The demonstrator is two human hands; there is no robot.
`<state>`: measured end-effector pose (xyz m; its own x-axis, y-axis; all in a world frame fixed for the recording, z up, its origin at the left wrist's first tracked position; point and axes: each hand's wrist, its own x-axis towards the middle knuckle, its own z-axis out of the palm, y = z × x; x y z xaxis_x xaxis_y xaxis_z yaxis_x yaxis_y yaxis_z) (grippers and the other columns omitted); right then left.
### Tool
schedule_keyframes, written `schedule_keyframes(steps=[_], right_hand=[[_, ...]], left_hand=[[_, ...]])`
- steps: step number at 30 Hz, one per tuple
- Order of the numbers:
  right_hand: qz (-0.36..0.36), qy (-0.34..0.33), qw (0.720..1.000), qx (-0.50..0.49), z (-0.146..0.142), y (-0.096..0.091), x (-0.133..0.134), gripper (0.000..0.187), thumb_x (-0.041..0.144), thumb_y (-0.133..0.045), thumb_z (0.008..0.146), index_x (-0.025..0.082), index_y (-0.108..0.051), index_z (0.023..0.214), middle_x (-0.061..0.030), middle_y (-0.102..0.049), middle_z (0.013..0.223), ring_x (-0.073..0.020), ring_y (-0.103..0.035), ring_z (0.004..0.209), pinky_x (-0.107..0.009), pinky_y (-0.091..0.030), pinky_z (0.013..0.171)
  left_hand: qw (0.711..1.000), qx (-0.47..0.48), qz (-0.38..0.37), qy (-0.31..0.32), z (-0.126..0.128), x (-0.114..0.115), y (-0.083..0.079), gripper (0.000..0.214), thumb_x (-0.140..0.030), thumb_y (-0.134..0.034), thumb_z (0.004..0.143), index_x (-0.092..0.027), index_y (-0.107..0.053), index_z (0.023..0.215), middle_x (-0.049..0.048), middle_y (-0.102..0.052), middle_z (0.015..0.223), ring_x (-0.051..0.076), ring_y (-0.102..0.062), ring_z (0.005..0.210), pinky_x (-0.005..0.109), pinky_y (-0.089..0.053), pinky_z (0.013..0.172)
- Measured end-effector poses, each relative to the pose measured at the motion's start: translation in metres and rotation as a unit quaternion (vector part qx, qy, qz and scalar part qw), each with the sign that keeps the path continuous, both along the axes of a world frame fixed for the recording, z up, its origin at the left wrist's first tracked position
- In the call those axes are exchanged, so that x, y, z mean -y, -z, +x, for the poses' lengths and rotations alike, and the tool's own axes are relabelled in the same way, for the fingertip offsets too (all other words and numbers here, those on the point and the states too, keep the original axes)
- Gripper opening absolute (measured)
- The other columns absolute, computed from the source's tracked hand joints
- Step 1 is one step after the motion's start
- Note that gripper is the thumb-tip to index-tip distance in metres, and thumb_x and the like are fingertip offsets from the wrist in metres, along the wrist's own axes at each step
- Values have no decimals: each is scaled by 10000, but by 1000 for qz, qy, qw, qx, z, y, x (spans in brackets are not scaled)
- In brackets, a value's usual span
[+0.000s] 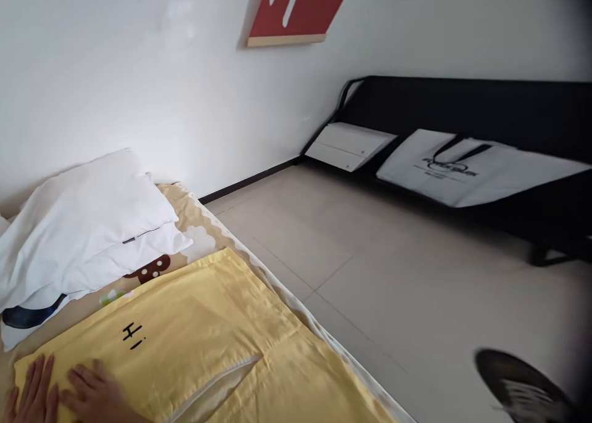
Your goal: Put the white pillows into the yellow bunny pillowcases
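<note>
A yellow pillowcase (pixel 194 343) with "Hi" printed on it lies flat on the bed, its zip opening showing a white lining near the bottom. My left hand (pixel 32 395) rests flat on its lower left corner, fingers stretched out. Right beside it my right hand (pixel 95 392) also lies flat on the yellow fabric, fingers apart. Neither hand holds anything. Two white pillows (pixel 87 225) are stacked at the head of the bed, above and left of the pillowcase.
The bed's patterned sheet (pixel 203 229) ends at an edge running diagonally to the right, beside a tiled floor (pixel 393 275). A black bench (pixel 485 114) by the wall carries a white tote bag (pixel 462 167) and a white box (pixel 346 145). A shoe (pixel 522 386) shows at lower right.
</note>
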<state>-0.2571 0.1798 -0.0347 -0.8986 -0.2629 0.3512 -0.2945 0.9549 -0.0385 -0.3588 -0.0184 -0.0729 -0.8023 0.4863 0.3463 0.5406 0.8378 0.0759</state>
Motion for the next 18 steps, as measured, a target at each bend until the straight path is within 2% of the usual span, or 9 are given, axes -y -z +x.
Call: schedule_keyframes(steps=[3,4,6,8,10,13,15,16,18], right_hand=[[-51,61,995,56,-16,-3,-45,545,560,-214,964,402,-359,1465,146,-361,1517,-69,-220,1454,-277,-241,1160],[-79,99,987,97,-16,-2,-75,523,535,-261,968,404,-365,1463,143,-366,1523,-92,-260,1446,-285,-259,1154],[-96,153,978,108,-7,2,-147,542,426,-269,988,255,-345,1497,9,-357,1550,-191,-325,1429,-407,-264,1161],[-104,190,970,108,13,8,-224,541,387,-299,986,209,-363,1492,-66,-369,1542,-233,-341,1423,-471,-245,1163],[-90,257,957,101,43,11,-293,530,407,-276,996,251,-354,1497,-41,-350,1555,-220,-342,1424,-452,-250,1160],[-88,303,945,87,82,8,-369,535,414,-238,1002,227,-409,1473,-59,-399,1529,-243,-389,1397,-456,-300,1128],[-88,339,934,74,89,2,-387,526,381,-247,996,212,-456,1448,-98,-471,1477,-277,-451,1352,-495,-329,1101],[-89,359,927,65,86,0,-384,526,349,-238,993,203,-450,1452,-119,-491,1459,-296,-466,1339,-527,-327,1094],[-90,386,917,46,68,-2,-346,548,282,-193,986,170,-391,1484,-159,-486,1454,-326,-450,1347,-588,-302,1086]], left_hand=[[999,27,-20,-19,0,-2,-3,642,-406,-194,920,-296,-164,1552,40,-338,1572,245,-336,1430,500,-184,1171],[999,32,-28,-32,0,-2,-4,639,-406,-188,923,-285,-178,1551,39,-357,1563,233,-333,1431,485,-187,1173],[998,29,-41,-47,1,-3,-5,629,-404,-178,932,-275,-195,1548,34,-372,1555,213,-325,1433,466,-184,1177],[998,16,-46,-49,1,-3,-5,623,-399,-172,937,-275,-196,1547,27,-356,1563,205,-313,1439,460,-180,1180],[997,11,-54,-45,0,-4,-5,621,-394,-170,938,-273,-202,1546,25,-357,1562,203,-319,1436,457,-186,1178],[996,21,-66,-54,-2,-3,-5,624,-392,-162,933,-258,-240,1538,28,-384,1547,203,-346,1421,454,-194,1172],[996,25,-71,-56,-3,-2,-4,627,-397,-163,930,-248,-273,1529,32,-401,1537,205,-359,1414,455,-202,1167],[995,26,-72,-56,-4,-2,-3,627,-399,-163,929,-245,-285,1525,33,-403,1536,205,-360,1413,455,-205,1165],[995,25,-73,-56,-4,0,-3,626,-399,-158,930,-245,-292,1522,30,-400,1537,203,-356,1416,456,-210,1163]])
